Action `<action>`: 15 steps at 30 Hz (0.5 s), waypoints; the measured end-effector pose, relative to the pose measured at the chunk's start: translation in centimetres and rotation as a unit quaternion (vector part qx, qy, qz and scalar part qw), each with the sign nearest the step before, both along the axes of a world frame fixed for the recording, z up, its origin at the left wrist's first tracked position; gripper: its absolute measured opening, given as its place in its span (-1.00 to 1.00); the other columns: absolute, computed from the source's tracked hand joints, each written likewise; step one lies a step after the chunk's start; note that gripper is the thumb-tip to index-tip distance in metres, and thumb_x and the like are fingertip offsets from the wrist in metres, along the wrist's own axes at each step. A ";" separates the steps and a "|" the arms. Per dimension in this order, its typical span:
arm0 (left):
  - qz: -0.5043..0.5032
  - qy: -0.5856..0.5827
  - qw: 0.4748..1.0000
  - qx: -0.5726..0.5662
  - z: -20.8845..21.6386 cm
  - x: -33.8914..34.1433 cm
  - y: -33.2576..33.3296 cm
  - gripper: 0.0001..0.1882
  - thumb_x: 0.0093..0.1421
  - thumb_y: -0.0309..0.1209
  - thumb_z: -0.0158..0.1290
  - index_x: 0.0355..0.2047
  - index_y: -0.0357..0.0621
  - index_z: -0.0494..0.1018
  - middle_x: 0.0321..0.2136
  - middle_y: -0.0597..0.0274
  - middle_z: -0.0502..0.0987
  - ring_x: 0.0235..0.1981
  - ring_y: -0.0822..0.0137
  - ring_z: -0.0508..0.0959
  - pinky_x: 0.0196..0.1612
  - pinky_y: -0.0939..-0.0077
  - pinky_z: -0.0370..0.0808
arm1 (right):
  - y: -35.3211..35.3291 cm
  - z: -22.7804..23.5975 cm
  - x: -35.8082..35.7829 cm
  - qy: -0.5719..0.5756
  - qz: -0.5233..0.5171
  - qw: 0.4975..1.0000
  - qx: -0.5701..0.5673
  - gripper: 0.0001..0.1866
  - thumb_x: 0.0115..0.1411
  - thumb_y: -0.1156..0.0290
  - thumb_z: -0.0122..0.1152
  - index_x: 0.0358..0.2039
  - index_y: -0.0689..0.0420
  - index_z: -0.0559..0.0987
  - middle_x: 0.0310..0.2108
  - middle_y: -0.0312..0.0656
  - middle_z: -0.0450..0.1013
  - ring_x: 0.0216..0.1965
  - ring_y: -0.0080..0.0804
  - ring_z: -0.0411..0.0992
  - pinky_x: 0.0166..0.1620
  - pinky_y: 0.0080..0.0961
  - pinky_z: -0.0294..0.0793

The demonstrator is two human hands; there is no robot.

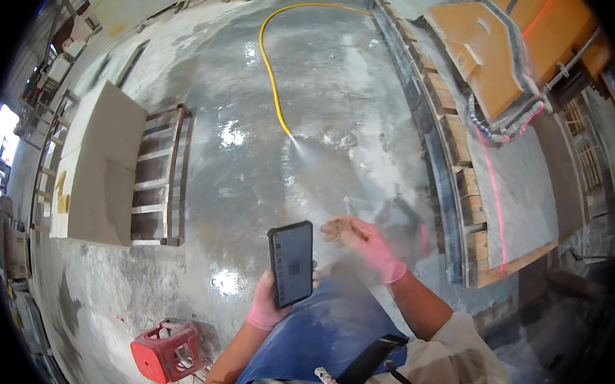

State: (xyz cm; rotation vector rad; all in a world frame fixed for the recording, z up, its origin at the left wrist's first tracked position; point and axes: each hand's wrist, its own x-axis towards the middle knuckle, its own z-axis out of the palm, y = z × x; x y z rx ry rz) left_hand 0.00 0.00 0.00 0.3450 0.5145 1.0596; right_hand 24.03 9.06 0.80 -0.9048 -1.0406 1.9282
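A smartphone point(293, 265) in a black rugged case is in my left hand point(265, 304), held upright with its lit screen toward me. That hand wears a pink glove; its fingertips show at the phone's right edge. My right hand point(369, 248), also in a pink glove with dirty brownish fingers, hovers just right of the phone without touching it. Its fingers are loosely bent and apart, with nothing seen in them. A blue apron point(309, 340) covers my front below both hands.
A yellow hose point(270, 74) lies on the wet floor, spraying water toward me. Pale slabs point(102, 169) lean on a metal rack at left. A red stool point(166, 352) stands lower left. At right, a machine with an orange panel point(479, 55) stands over a slab point(516, 200) with red laser lines.
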 end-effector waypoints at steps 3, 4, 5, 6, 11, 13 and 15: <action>0.005 0.014 0.999 -0.031 -0.9 1.3 -1.2 -0.05 0.20 0.18 0.09 0.28 -0.43 0.18 0.15 -0.23 0.39 0.09 0.04 0.53 0.15 0.21 0.51 | 0.6 -0.2 -0.2 0.017 0.013 1.000 0.023 -0.54 0.34 0.40 0.18 0.20 0.26 0.39 0.11 -0.15 0.44 0.11 -0.40 0.42 0.18 -0.40 0.41; 0.011 0.025 0.999 -0.025 -1.2 1.6 -0.9 -0.06 0.19 0.17 0.09 0.27 -0.44 0.18 0.13 -0.23 0.40 0.07 0.04 0.54 0.14 0.22 0.52 | 1.4 -0.3 -0.4 0.013 0.022 0.999 0.046 -0.54 0.33 0.41 0.18 0.20 0.28 0.39 0.10 -0.15 0.44 0.09 -0.41 0.43 0.18 -0.41 0.40; 0.019 0.035 0.999 -0.019 -1.5 1.8 -0.5 -0.06 0.19 0.17 0.10 0.26 -0.45 0.19 0.12 -0.24 0.41 0.06 0.05 0.54 0.12 0.23 0.53 | 2.3 -0.3 -0.6 0.009 0.032 0.997 0.069 -0.54 0.33 0.41 0.18 0.20 0.29 0.39 0.09 -0.16 0.44 0.08 -0.41 0.43 0.18 -0.42 0.40; 0.036 0.061 0.997 -0.023 -1.3 2.3 -0.5 -0.05 0.17 0.17 0.12 0.24 -0.46 0.21 0.09 -0.20 0.45 0.02 0.09 0.57 0.08 0.27 0.55 | 2.6 -0.3 -0.6 -0.025 0.059 0.997 0.049 -0.48 0.31 0.35 0.22 0.22 0.24 0.38 0.08 -0.15 0.45 0.02 -0.40 0.45 0.16 -0.44 0.42; 0.073 0.138 0.986 -0.059 -0.8 2.0 -1.5 -0.06 0.11 0.17 0.16 0.21 -0.42 0.25 0.01 -0.08 0.51 -0.09 0.21 0.60 0.02 0.38 0.56 | 2.7 -3.6 -3.7 -0.015 0.137 0.982 0.131 -0.41 0.28 0.23 0.29 0.23 0.18 0.36 -0.03 -0.17 0.47 -0.10 -0.49 0.45 -0.03 -0.50 0.50; 0.096 0.186 0.977 -0.049 0.1 1.7 -1.7 -0.06 0.09 0.18 0.17 0.20 -0.40 0.26 -0.05 -0.06 0.53 -0.12 0.23 0.61 -0.01 0.40 0.56 | 2.3 -4.0 -5.4 -0.013 0.155 0.977 0.146 -0.39 0.27 0.20 0.30 0.24 0.17 0.34 -0.07 -0.18 0.47 -0.14 -0.51 0.45 -0.08 -0.51 0.51; 0.116 0.197 0.971 -0.067 0.1 0.9 -2.1 -0.06 0.05 0.18 0.20 0.18 -0.38 0.27 -0.08 -0.05 0.53 -0.15 0.24 0.61 -0.03 0.42 0.56 | 1.9 -4.6 -7.4 0.009 0.163 0.979 0.121 -0.37 0.26 0.19 0.31 0.24 0.18 0.32 -0.11 -0.18 0.47 -0.17 -0.52 0.45 -0.11 -0.51 0.51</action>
